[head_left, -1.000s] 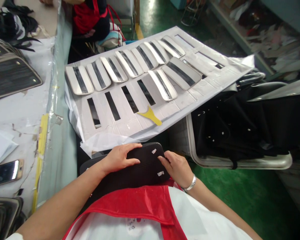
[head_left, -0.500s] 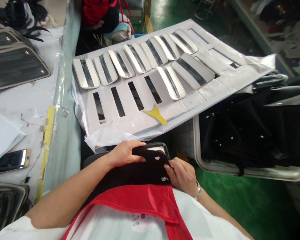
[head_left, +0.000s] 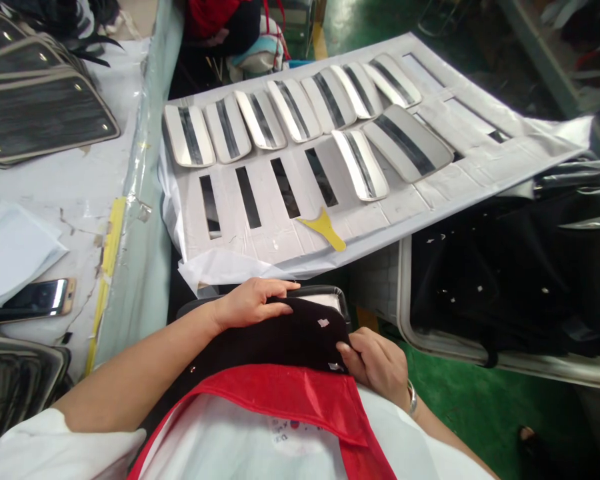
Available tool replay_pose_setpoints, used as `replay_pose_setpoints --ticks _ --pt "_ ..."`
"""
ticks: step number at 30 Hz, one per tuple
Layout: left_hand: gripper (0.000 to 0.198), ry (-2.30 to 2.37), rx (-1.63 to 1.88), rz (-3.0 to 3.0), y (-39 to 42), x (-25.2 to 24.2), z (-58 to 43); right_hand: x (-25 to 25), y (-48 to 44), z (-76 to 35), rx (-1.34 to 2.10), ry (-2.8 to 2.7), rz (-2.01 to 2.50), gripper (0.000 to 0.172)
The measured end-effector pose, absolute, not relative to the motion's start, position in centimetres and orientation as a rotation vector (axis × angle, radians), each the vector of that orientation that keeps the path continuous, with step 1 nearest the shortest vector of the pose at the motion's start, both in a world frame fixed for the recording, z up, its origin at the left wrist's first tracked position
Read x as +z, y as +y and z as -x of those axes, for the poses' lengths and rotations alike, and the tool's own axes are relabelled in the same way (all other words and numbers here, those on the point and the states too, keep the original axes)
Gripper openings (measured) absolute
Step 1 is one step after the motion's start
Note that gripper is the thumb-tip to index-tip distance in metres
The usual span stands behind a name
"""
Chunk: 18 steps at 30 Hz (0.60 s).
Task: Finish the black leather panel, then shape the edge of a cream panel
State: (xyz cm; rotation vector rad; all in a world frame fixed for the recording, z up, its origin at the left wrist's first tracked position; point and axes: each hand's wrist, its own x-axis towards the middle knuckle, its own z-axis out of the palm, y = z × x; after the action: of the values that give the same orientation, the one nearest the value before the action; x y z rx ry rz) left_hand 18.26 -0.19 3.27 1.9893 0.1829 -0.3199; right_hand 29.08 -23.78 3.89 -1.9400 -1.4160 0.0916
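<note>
Nearest, a red apron with a broad, glossy band (head_left: 280, 390) lies over a white short-sleeved top. Directly beyond it, at the lap, is a flexible black sheet with small silvery tabs (head_left: 270, 340). The left hand (head_left: 255, 303) rests on its upper edge, thumb and forefinger parted; whether the hidden fingers grip cannot be told. The right hand (head_left: 377, 360), below a silvery wrist band (head_left: 413, 398), is pinched on the sheet's right edge. The hands are apart. Behind the sheet shows a black-rimmed piece with a white inside (head_left: 325, 300). At left, a smartphone with a gold-coloured edge (head_left: 40, 300) lies beside white papers (head_left: 15, 247). Farther forward, a yellow forked flat piece (head_left: 327, 228) rests on a slotted white board (head_left: 230, 243), near nine pale, rounded panels with dark central stripes (head_left: 361, 165). At right, black material (head_left: 515, 267) fills a pale-rimmed container (head_left: 405, 293). Farthest, a person in red and dark clothing (head_left: 220, 23) is partly visible.
</note>
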Motion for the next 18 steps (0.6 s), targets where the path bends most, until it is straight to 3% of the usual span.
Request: replay_pose_setpoints --ticks 5,12,18 --pt "0.020 0.118 -0.407 -1.905 0.7 3.6 -18.5 6.0 -23.1 -29.0 0.259 -1.460 1.735 0.021" --pt "0.020 0.201 -0.362 -2.016 0.1 3.0 -18.7 2.7 -23.6 -30.8 0.418 -1.121 2.288 0.027" --pt "0.016 0.298 -0.334 -2.028 -0.7 3.1 -18.8 1.0 -23.9 -31.0 0.550 -1.004 2.358 0.032"
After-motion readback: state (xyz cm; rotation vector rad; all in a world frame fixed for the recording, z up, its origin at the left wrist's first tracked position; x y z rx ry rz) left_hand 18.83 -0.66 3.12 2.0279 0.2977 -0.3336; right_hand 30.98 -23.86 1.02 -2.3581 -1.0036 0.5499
